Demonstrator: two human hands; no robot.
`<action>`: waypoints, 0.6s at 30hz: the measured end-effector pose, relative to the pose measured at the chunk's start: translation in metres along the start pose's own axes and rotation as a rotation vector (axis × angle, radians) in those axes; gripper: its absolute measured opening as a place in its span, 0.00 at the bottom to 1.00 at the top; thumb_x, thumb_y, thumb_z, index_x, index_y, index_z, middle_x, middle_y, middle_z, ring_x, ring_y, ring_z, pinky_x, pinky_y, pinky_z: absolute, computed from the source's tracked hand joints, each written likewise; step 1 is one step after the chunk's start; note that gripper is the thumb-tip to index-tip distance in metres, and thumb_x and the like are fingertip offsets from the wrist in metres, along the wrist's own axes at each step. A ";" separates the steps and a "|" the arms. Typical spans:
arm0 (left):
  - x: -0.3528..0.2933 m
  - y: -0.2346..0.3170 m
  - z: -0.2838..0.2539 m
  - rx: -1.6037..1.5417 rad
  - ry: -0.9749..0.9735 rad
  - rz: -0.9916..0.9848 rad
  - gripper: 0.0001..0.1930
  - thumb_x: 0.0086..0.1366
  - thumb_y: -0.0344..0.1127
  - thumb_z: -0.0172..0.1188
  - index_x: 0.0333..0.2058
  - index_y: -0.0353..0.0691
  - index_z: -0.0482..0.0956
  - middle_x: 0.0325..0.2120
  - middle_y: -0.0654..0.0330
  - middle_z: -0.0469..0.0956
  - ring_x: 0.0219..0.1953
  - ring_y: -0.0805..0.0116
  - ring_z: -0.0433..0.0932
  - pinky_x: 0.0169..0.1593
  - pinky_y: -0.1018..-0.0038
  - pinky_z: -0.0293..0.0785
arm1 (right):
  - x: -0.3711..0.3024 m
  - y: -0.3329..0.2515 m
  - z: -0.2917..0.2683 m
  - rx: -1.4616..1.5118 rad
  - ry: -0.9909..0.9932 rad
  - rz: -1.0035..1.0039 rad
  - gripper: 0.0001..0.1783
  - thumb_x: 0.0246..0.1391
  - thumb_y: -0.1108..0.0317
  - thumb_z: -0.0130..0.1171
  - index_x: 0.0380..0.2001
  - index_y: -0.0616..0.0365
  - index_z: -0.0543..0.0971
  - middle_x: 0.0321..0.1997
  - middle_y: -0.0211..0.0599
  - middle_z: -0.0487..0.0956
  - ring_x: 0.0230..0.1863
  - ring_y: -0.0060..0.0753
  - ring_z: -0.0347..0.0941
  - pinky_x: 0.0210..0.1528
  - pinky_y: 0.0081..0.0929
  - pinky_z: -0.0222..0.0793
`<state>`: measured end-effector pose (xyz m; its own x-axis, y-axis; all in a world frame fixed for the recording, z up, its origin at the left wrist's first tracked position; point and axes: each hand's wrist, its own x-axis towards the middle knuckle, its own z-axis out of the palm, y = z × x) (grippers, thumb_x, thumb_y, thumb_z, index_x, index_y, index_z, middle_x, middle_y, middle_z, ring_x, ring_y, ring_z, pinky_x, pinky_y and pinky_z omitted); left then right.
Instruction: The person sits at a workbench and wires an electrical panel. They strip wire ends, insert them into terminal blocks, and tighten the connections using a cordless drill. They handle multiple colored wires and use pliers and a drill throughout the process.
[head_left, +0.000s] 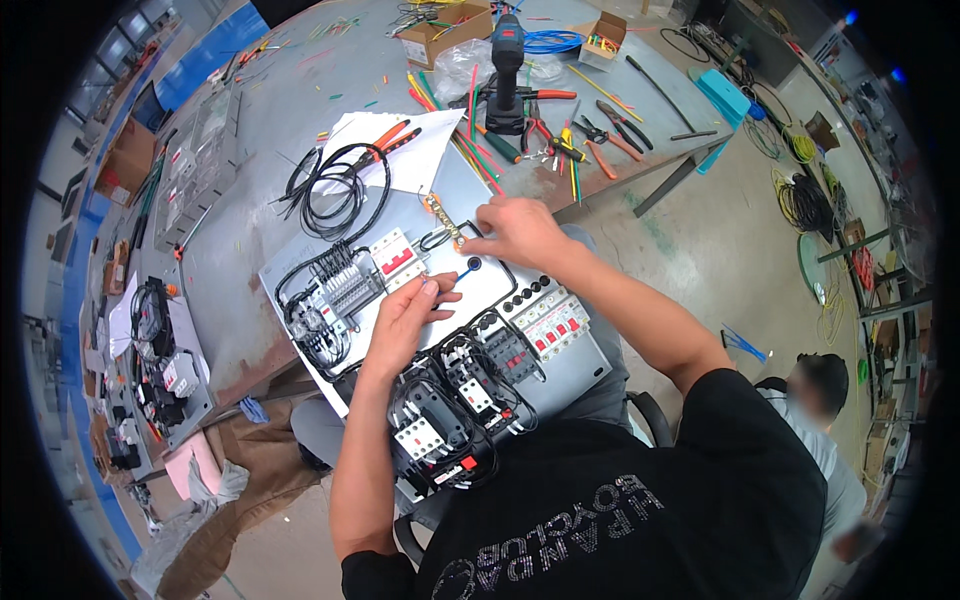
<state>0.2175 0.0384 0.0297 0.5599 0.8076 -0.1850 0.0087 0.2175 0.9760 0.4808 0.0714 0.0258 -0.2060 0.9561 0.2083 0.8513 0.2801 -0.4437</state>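
"Leaning over that pale panel (488,291), are they? What are the hands on?"

"The right hand (515,235) is at the lower end of the brass strip (446,220), thumb and fingers drawn together. From here I can't tell whether they clasp the strip itself or some small part on it."

"And the left hand (402,318)?"

"Low over the panel, fingers half curled, near the red-levered breaker (397,257). A thin blue piece (466,271) shows by the fingertips, next to the black grommet (474,264). Whether it's gripped, I can't make out."

"So where's the strip sitting?"

"At the panel's far edge, slanting down toward the grommet, just beyond the breaker."

"Which step would you call this?"

"Fitting or wiring at the strip, I'd judge; the terminal row (352,290) on the left already carries black leads."

"What does the next move want?"

"Probably a steady right hand on the strip while the left lines up that blue piece, without snagging the coiled black cable (325,190) beyond."
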 end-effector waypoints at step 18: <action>0.003 -0.007 -0.003 -0.060 -0.030 -0.001 0.22 0.80 0.42 0.49 0.58 0.29 0.77 0.57 0.52 0.80 0.54 0.63 0.82 0.55 0.68 0.80 | -0.001 0.001 -0.004 0.012 0.018 0.046 0.29 0.48 0.39 0.72 0.26 0.57 0.81 0.27 0.40 0.81 0.34 0.47 0.81 0.37 0.45 0.75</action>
<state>0.2163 0.0411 0.0220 0.5849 0.7904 -0.1819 -0.0399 0.2520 0.9669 0.4836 0.0701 0.0288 -0.1580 0.9664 0.2026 0.8536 0.2368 -0.4639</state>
